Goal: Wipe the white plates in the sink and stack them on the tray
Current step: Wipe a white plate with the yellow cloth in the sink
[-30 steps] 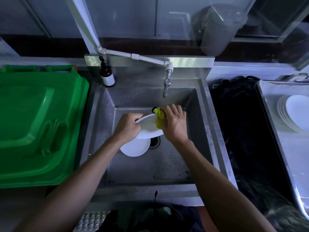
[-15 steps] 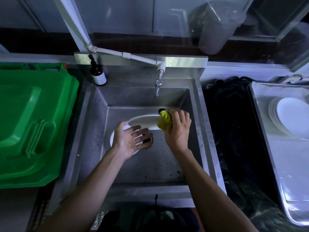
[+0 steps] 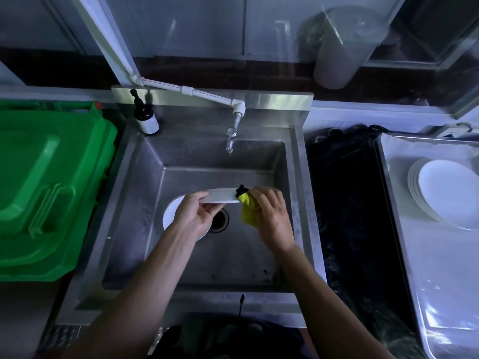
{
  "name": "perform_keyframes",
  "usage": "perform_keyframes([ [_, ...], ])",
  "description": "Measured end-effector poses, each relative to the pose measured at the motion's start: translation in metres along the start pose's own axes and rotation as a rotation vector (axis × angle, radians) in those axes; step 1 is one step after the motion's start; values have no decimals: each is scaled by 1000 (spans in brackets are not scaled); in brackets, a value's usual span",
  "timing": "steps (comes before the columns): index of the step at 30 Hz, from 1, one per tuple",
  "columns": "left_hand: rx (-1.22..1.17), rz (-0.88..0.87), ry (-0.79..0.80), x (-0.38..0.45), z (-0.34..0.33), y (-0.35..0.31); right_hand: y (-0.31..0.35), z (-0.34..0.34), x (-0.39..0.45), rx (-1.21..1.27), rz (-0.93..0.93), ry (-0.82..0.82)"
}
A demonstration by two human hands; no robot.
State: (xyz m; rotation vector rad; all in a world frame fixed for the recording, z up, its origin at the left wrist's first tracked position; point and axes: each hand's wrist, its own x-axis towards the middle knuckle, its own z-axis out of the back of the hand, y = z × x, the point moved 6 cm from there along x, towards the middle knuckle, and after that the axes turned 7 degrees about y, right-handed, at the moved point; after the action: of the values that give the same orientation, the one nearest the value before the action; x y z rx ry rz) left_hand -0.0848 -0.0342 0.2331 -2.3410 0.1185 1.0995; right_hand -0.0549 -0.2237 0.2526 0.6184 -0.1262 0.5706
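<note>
Over the steel sink (image 3: 145, 229) a white plate (image 3: 223, 196) is held nearly edge-on. My left hand (image 3: 194, 216) grips its left rim. My right hand (image 3: 269, 216) holds a yellow cloth (image 3: 248, 211) pressed against the plate's right edge. Another white plate (image 3: 171, 212) lies on the sink floor under my left hand, partly hidden. At the far right a stack of white plates (image 3: 445, 193) rests on the metal tray (image 3: 440, 281).
A tap (image 3: 230, 141) hangs over the back of the sink, with a dark pump bottle (image 3: 146, 117) on the left corner. The drain (image 3: 220, 220) is under the held plate. A green bin lid (image 3: 46, 187) lies left. Dark plastic (image 3: 347, 203) fills the gap before the tray.
My left hand had let go of the plate and hovered over the lower one; now it grips the held plate's left rim again. The plate has tilted nearly edge-on.
</note>
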Motion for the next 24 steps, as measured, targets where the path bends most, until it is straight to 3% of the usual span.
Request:
perform_keyframes([
  [4, 120, -106, -41, -3, 1, -2, -2, 0, -8, 58, 49, 86],
  [14, 268, -185, -19, -22, 5, 20, 24, -7, 14, 425, -175, 335],
  [24, 172, -263, 37, -45, -1, 32, 46, -4, 7, 265, -27, 235],
])
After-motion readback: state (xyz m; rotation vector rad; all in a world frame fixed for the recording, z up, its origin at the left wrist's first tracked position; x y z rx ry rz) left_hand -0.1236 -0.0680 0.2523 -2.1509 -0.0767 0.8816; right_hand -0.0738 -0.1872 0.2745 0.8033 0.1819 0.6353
